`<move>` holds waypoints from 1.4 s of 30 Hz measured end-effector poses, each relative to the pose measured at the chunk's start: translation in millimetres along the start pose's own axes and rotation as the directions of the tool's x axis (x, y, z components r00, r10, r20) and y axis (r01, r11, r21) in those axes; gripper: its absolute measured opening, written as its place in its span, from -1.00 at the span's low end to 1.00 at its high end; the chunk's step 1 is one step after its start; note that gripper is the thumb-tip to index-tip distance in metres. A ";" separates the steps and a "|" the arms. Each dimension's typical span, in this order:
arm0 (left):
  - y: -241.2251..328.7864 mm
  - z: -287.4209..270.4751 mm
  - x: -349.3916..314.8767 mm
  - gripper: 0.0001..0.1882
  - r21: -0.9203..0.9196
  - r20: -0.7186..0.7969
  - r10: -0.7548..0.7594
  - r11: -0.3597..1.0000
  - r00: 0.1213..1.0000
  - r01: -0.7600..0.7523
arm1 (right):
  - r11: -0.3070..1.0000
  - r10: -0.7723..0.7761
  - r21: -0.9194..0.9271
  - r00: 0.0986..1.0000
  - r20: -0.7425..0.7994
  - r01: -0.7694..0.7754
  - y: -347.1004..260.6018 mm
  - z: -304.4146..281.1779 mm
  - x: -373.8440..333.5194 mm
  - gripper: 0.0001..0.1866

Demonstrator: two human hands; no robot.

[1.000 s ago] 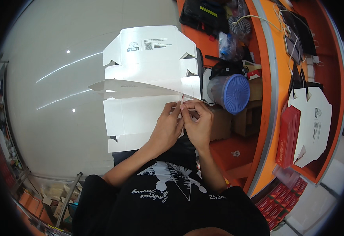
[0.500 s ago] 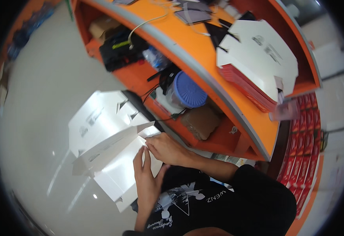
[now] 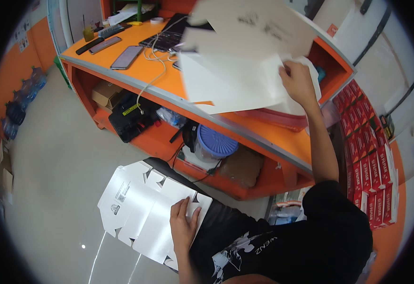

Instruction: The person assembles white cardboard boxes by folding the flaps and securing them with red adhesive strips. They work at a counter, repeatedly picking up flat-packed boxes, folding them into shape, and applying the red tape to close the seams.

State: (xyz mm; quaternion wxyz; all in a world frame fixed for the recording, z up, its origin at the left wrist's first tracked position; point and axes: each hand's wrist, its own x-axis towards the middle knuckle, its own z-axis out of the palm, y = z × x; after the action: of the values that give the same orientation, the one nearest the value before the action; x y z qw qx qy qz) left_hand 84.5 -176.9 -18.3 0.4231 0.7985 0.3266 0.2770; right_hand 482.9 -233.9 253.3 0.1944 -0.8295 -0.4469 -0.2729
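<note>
My left hand [image 3: 184, 227] lies with its fingers stretched out on a flat white box blank [image 3: 143, 215], which rests across my lap. That blank has notched flaps and small dark printing. My right hand [image 3: 296, 80] reaches up over the orange desk and grips the right edge of another white cardboard box blank [image 3: 233, 83]. This one is creased, blurred and held above the desk top. Beneath it shows the red side of a stack of box blanks [image 3: 275, 119], mostly covered by the raised cardboard.
Phones [image 3: 127, 57], a white cable [image 3: 157, 71] and a dark laptop [image 3: 169, 35] lie on the desk. The shelf below holds a black case [image 3: 131, 118] and a blue-lidded tub [image 3: 216, 142]. Red boxes [image 3: 367, 161] are stacked at right; water bottles [image 3: 25, 102] line the left wall.
My right hand has left my lap and moved up to the desk, where it grips a white box blank. My left hand now rests flat; the half-folded cardboard is gone from my lap.
</note>
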 end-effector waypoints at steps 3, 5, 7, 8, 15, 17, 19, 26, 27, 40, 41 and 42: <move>-28.2 9.6 -3.3 -0.62 -0.084 0.008 -0.076 0.993 0.997 0.077 | 0.992 0.048 -0.116 0.998 0.031 -0.045 55.2 13.1 -22.6 -0.78; -22.9 10.2 -0.8 -0.64 -0.160 0.021 -0.127 0.979 0.992 0.128 | 0.968 0.067 -0.250 0.992 0.103 -0.039 96.7 21.3 -39.6 -0.77; -22.6 9.7 -0.6 -0.65 -0.197 0.038 -0.173 0.964 0.984 0.177 | 0.927 0.132 -0.369 0.976 0.173 -0.060 100.8 20.8 -47.8 -0.76; -22.7 8.5 -0.6 -0.65 -0.193 0.028 -0.172 0.966 0.985 0.174 | 0.903 0.181 -0.422 0.962 0.204 -0.081 94.8 21.1 -49.7 -0.72; -30.1 8.5 -1.6 -0.67 -0.211 -0.006 -0.188 0.960 0.982 0.183 | 0.861 0.399 -0.463 0.843 0.362 -0.210 65.2 9.6 -44.8 -0.28; -31.2 11.8 -0.7 -0.67 -0.227 -0.009 -0.179 0.959 0.984 0.172 | 0.834 0.461 -0.479 0.823 0.333 -0.273 92.0 16.1 -44.4 -0.18; -29.9 13.8 -0.4 -0.67 -0.237 -0.008 -0.168 0.958 0.986 0.161 | 0.816 0.491 -0.494 0.812 0.315 -0.302 109.2 21.6 -44.4 -0.18; -32.0 15.9 -0.6 -0.72 -0.238 -0.009 -0.149 0.961 0.989 0.142 | 0.804 0.513 -0.425 0.847 0.140 -0.417 64.2 -6.3 -56.0 -0.38; -30.0 12.5 -0.8 -0.73 -0.228 -0.021 -0.164 0.961 0.986 0.155 | 0.812 0.523 -0.364 0.845 0.106 -0.457 53.3 -14.0 -55.6 -0.39; -30.0 21.6 -5.0 -0.76 -0.277 -0.015 -0.185 0.945 0.983 0.174 | 0.677 0.712 0.461 0.670 -0.211 -0.574 181.7 -41.7 -182.6 0.17; -28.4 22.4 -5.3 -0.76 -0.272 -0.010 -0.192 0.945 0.981 0.182 | 0.625 0.708 0.577 0.693 -0.135 -0.526 184.2 -38.9 -180.3 0.13; -25.6 24.3 -5.3 -0.76 -0.268 -0.004 -0.198 0.945 0.980 0.190 | 0.634 0.704 0.568 0.695 -0.145 -0.524 186.3 -37.8 -181.3 0.08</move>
State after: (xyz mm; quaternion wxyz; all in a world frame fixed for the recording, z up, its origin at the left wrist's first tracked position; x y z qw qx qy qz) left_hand 91.2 -182.0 -53.0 0.5467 0.6940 0.3699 0.2874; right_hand 548.3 -468.3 154.4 0.5548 -0.7920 -0.1417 -0.2116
